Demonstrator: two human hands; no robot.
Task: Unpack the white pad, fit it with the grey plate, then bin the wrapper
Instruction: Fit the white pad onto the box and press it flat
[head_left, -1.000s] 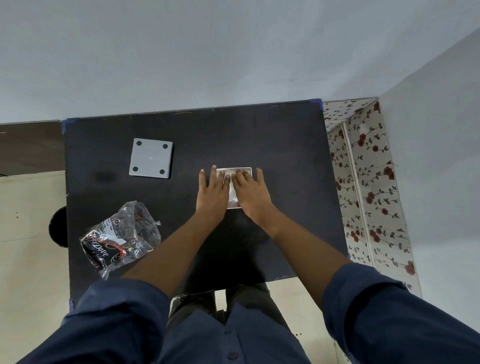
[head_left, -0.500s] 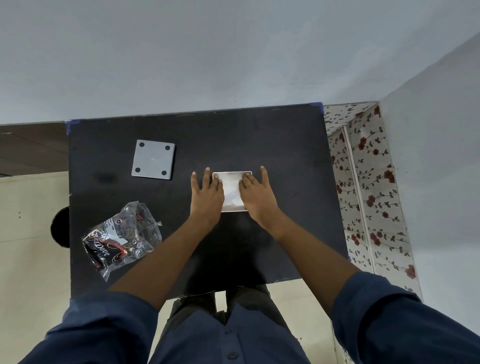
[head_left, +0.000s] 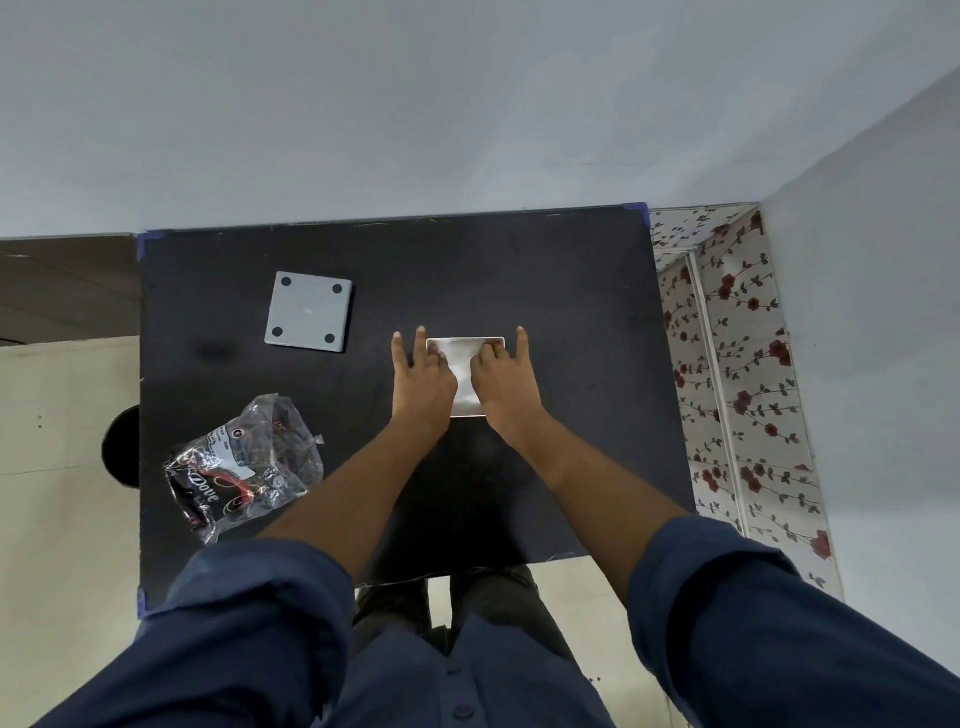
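The black desk (head_left: 519, 270) stood against a pale wall. Both forearms, bare below rolled blue sleeves, reached forward over its near edge. The crumpled wrapper (head_left: 244, 467) lay near the desk's front left corner. The grey plate (head_left: 308, 311), flat with four dark spots at its corners, sat toward the desk's rear left. The left hand (head_left: 423, 379) and right hand (head_left: 501, 379) lay palms down, fingers spread, pressing either side of the white pad (head_left: 464, 358), clamped on nothing. The pad lay flat at the desk's centre, well apart from the plate.
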